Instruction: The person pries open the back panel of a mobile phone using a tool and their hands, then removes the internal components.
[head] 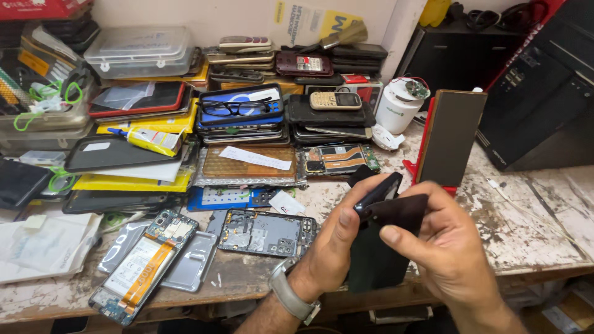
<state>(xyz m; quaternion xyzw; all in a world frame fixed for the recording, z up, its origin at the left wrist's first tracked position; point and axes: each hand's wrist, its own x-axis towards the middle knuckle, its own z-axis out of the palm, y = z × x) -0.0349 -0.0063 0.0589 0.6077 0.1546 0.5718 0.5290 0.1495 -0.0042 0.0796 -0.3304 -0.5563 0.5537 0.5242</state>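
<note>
In the head view my left hand [331, 250], with a grey watch at the wrist, and my right hand [448, 244] both grip a black phone [374, 260] held upright above the worn table's front edge. A dark flap [396, 210], a screen or back cover, is bent away from its top between my left thumb and right fingers. An opened phone frame [266, 232] with bare parts lies just left of my left hand. Further left lies another open phone with an orange flex cable [145, 266].
Stacks of phones, cases and screens fill the back of the table [526, 229]. Glasses [238, 106] rest on one pile, beside a glue tube [148, 139]. A red stand holding a dark panel [448, 137] stands behind my hands, next to a white canister [399, 106]. Black cabinets stand at right.
</note>
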